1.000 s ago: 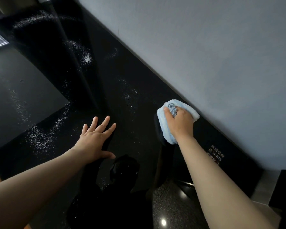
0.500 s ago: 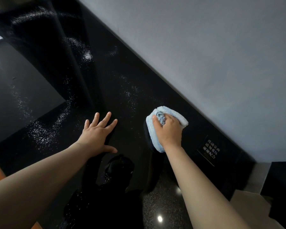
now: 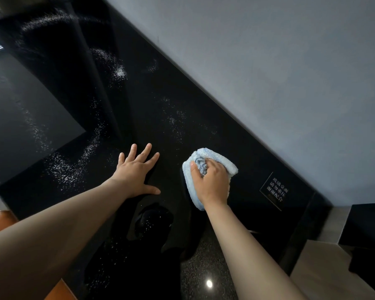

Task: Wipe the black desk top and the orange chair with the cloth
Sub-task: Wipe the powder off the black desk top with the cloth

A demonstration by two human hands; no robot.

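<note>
Cloth (image 3: 217, 157), a bunched pale blue wad, lies on the black desk top (image 3: 204, 118) under the right hand (image 3: 212, 182), whose fingers curl over it and press it down. It has slid left, away from the small sign (image 3: 274, 192), toward the left hand (image 3: 134, 176), which stays flat with fingers spread. White specks (image 3: 65, 172) remain further left, so the desk looks unfinished and the orange chair (image 3: 0, 221) untouched.

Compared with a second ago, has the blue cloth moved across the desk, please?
Yes. The blue cloth, gripped by the right hand, has slid away from the wall and the small sign, toward the left hand resting flat on the desk top.
</note>
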